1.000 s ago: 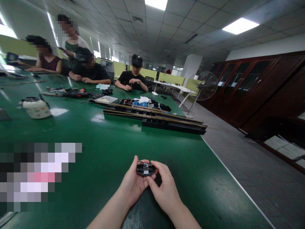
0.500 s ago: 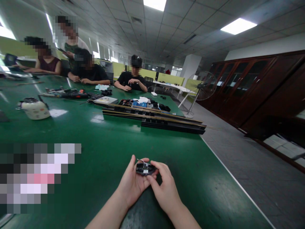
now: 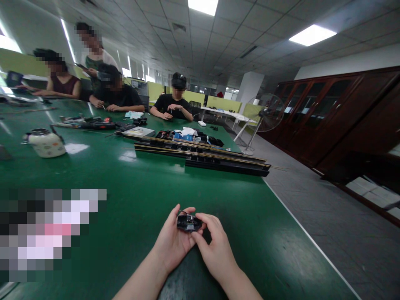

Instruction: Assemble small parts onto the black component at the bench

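A small black device [image 3: 189, 223] with a pale patch and what looks like a thin wire at its top lies across the fingers of my left hand [image 3: 173, 239]. The palm of that hand faces up, with the thumb at the device's left end. My right hand [image 3: 215, 241] pinches the right end between thumb and fingers. Both hands are above the green table [image 3: 131, 216], near its front edge. The underside of the device is hidden by my fingers.
Long black rails with thin brass-coloured rods [image 3: 225, 163] lie across the table ahead. A white patterned jar [image 3: 46, 143] stands at the left. Tools [image 3: 90, 123] and a box of parts [image 3: 187, 135] lie farther back. Several people are beyond; a fan [image 3: 265, 112] stands at the right.
The device has shifted slightly left and tilted a little in my hands, and my right fingers have moved slightly left with it. Across the table, a person's hands have moved slightly.
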The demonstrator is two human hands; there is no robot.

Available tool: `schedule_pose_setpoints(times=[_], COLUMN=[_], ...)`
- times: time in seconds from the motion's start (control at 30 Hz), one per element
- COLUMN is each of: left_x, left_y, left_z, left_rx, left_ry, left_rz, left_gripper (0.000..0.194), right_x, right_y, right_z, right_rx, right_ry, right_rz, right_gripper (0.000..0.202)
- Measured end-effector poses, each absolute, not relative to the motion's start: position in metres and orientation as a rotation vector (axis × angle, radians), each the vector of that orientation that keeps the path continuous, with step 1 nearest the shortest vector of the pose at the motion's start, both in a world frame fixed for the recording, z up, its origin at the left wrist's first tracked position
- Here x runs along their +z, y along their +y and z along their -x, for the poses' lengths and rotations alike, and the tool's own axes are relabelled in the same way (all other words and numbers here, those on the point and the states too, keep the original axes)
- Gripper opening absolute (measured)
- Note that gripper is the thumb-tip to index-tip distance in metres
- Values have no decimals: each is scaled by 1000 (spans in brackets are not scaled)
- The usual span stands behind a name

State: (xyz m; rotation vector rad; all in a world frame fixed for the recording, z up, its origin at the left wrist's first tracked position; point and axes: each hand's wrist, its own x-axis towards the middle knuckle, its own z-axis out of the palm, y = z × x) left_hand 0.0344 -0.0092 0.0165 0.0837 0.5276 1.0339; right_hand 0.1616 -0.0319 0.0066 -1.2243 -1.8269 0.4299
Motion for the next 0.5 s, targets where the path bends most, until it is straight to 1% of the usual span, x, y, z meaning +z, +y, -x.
schedule_pose_setpoints(times=[0.5], left_x=[15], left_y=[-10], left_z=[-35], left_rx=[1040], left_ry=[572], left_rz=[-74], left_gripper=[33], right_x=[6], right_y=[-31], right_z=[-161], right_rx=[458], right_ry=[-1837], right_rz=[1242], right_gripper=[34])
